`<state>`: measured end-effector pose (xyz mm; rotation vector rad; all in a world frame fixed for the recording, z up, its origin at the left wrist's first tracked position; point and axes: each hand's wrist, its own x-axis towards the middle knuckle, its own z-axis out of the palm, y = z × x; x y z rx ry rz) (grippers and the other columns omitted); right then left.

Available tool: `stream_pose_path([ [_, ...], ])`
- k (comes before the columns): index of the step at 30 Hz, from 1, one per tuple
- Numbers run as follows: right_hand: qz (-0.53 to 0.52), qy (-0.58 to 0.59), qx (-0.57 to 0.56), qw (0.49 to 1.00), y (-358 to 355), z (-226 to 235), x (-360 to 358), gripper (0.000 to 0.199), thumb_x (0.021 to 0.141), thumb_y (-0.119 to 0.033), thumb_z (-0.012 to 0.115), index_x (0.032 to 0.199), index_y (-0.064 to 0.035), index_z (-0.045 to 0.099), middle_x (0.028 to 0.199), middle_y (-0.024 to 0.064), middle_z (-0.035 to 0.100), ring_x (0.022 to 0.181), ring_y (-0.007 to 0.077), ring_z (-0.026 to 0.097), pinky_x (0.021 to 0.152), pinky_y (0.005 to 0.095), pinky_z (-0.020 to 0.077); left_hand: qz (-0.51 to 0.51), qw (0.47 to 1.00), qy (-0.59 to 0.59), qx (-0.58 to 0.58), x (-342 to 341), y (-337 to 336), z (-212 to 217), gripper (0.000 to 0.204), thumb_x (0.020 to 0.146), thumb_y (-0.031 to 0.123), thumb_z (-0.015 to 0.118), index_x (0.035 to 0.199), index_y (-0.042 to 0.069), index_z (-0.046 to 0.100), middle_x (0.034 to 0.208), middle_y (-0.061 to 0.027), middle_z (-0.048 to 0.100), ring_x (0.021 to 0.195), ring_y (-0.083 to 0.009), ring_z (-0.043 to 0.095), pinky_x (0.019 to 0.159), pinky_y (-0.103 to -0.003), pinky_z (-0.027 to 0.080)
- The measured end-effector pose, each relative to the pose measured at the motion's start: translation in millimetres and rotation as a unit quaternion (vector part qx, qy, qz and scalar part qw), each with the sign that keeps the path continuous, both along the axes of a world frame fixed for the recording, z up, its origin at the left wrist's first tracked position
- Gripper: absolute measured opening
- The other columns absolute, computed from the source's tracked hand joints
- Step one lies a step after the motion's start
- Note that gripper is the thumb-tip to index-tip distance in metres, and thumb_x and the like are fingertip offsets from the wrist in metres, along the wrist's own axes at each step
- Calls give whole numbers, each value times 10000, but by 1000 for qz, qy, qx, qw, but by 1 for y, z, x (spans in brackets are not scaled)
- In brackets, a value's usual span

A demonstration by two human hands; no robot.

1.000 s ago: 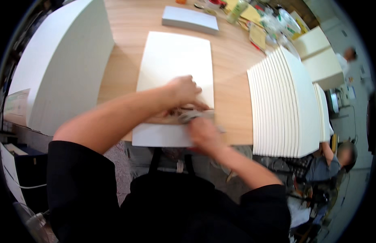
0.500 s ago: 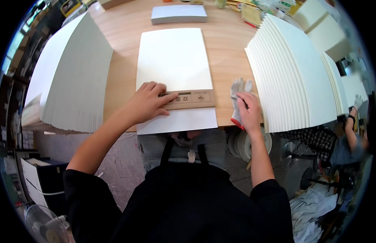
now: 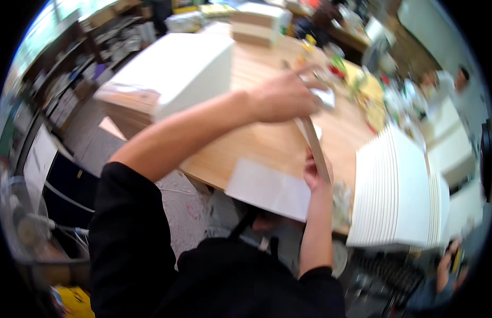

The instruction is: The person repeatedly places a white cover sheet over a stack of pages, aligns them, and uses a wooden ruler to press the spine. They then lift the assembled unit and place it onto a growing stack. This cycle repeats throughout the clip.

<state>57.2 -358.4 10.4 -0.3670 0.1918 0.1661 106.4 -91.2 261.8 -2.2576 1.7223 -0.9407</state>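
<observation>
A flat brown bar is raised at a slant above the table. Its lower end is in my right hand, the fingers closed round it. My left hand is over the bar's upper end, its fingers smeared by motion, so whether it grips the bar is unclear. Below lies a white sheet at the table's near edge, partly covered by my right forearm. A pale work glove, blurred, rests just right of my right wrist.
On the right of the wooden table stands a fanned stack of white boards. A tall white paper stack is at the left. Yellow sheets and plastic bags crowd the far right. Another person's arm shows at the lower right.
The brown bar, flat across the white sheet before, is now lifted and turned steeply. My left hand rose away to the far right; my right hand left the glove for the bar. The view swung.
</observation>
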Motion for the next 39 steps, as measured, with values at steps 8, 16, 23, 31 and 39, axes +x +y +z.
stream_pose_path([
  [8,-6,-241,-224,944,201,161,56,430,1102,-164,526,1495,-4,464,1419,139,604,1297,249,613,1070,391,549,235,929,-145,-245,-55,244,-22,277,923,174,756,1168,302,735,1394,118,690,1465,-158,497,1341,-528,190],
  [16,45,-280,-492,823,311,183,96,464,1043,-318,677,1290,54,552,746,10,650,496,56,467,427,226,338,344,756,298,-470,-56,415,-64,573,815,356,835,1358,207,731,1467,-40,659,1475,-280,494,1226,-475,420],
  [23,-25,-274,-501,821,321,179,90,594,995,-326,752,1322,104,504,826,39,708,531,23,447,445,207,310,255,684,384,-565,-33,430,-86,494,913,257,808,1376,109,715,1299,-51,739,1220,-208,653,1115,-379,493],
  [31,-22,-265,-496,827,272,185,65,472,1058,-268,639,1356,92,570,864,84,734,556,69,534,502,225,429,239,671,391,-583,-40,431,-83,544,960,364,758,1429,104,664,1302,-74,699,1184,-199,626,1084,-365,474],
  [39,-233,-83,-592,767,57,58,-95,234,1077,-163,589,1230,0,657,831,68,720,613,63,565,564,219,468,115,694,70,-707,-46,329,-39,542,1092,480,538,1431,62,593,1377,-140,665,1355,-278,592,1168,-423,462],
])
